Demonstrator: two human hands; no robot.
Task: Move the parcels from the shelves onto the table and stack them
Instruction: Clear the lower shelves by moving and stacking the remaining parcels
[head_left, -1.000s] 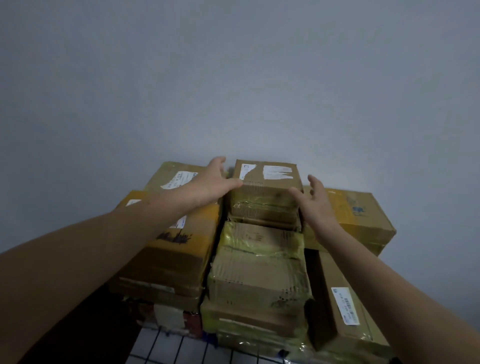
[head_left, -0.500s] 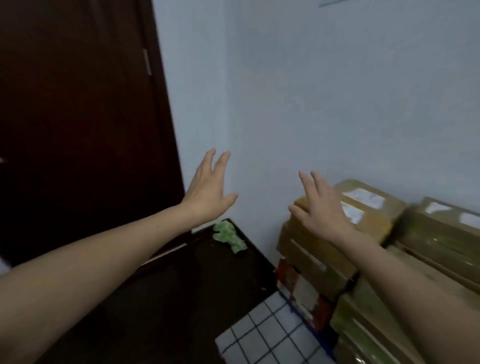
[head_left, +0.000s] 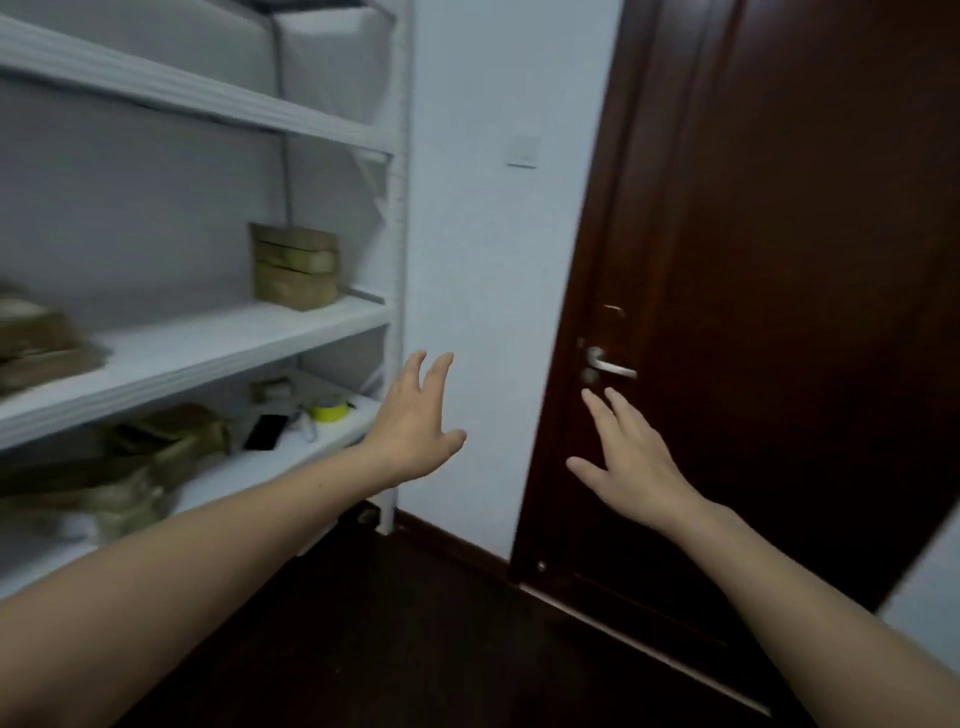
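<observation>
White shelves (head_left: 218, 338) fill the left of the head view. A small stack of brown taped parcels (head_left: 295, 266) stands at the right end of the middle shelf. More parcels (head_left: 36, 338) lie blurred at that shelf's left edge, and others (head_left: 130, 467) sit on the shelf below. My left hand (head_left: 415, 426) is stretched forward in the air with fingers spread, just right of the shelf post, holding nothing. My right hand (head_left: 631, 457) is also spread and holds nothing, in front of the door. The table and its stack are out of view.
A dark brown door (head_left: 779, 312) with a metal handle (head_left: 605, 364) stands on the right. Between shelf and door is a pale wall with a switch (head_left: 522, 150). A yellow tape roll (head_left: 328, 410) and a black phone (head_left: 266, 431) lie on the lower shelf. The floor is dark.
My hands let go of the top parcel on the stack, and my view swung left past the door to the shelves. Both hands now hang open in the air.
</observation>
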